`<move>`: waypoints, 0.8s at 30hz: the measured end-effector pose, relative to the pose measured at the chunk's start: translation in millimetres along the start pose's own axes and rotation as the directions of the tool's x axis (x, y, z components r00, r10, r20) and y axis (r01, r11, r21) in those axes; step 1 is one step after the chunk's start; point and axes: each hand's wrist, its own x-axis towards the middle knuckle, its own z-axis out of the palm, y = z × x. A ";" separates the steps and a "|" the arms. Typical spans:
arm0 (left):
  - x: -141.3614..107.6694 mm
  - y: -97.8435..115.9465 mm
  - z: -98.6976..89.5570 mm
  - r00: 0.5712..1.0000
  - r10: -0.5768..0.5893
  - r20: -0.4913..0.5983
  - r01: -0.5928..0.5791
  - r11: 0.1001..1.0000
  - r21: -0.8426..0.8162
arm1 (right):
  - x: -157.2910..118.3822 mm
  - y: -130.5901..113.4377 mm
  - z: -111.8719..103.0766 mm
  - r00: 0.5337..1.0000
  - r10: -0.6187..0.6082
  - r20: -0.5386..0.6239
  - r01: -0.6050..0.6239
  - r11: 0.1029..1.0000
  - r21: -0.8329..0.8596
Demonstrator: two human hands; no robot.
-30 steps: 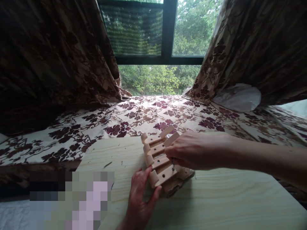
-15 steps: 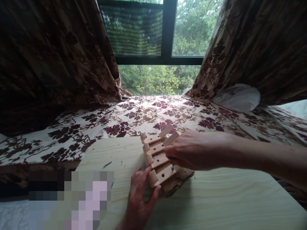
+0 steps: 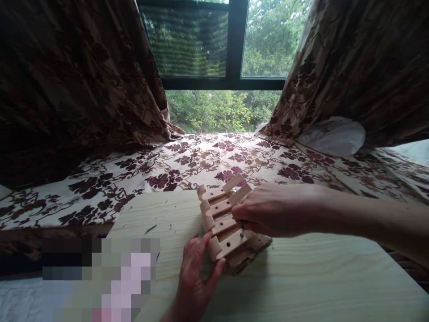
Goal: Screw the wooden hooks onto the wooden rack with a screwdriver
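A pale wooden slotted piece (image 3: 224,225) with several rounded bars and dark screw holes lies tilted on a rough brown block (image 3: 250,255). My left hand (image 3: 197,268) grips its near left end, thumb and fingers on either side of the corner bar. Over the right part of the slotted piece, my right hand (image 3: 264,210) is closed with the fingertips pinched together, pointing down. A small dark metal tool (image 3: 242,226) shows below those fingertips, its tip at a screw in the nearest bar. Most of it is hidden by the hand, so its kind cannot be made out.
Everything rests on a light wooden board (image 3: 318,273) with a few dark scraps (image 3: 150,229) at the left. Behind it spreads a floral cloth (image 3: 201,156) up to a window between curtains (image 3: 311,76). A clear plastic bag (image 3: 335,136) lies at the right. The lower left is pixelated.
My right hand has shifted very slightly to the right, and more of the small metal tool shows below its fingers. My left hand keeps its grip on the slotted piece.
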 end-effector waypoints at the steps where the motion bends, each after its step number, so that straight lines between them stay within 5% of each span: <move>1: -0.1 0.1 -0.2 1.000 -0.003 0.002 0.003 1.000 -0.003 | 0.7 0.4 2.6 1.000 0.010 -0.001 -0.010 1.000 0.003; 7: -0.2 0.9 -0.4 1.000 -0.003 -0.001 0.003 1.000 -0.020 | 0.5 6.5 7.7 0.994 0.105 -0.031 -0.106 0.994 -0.007; 14: 1.2 1.0 -0.4 1.000 -0.001 0.002 0.001 0.999 -0.035 | -1.3 -1.8 -5.7 1.000 0.019 -0.012 -0.019 1.000 -0.017; 24: -2.9 0.1 -0.8 1.000 -0.025 0.007 0.025 0.999 -0.031 | 0.8 -1.0 4.1 0.992 0.119 -0.042 -0.120 0.993 -0.019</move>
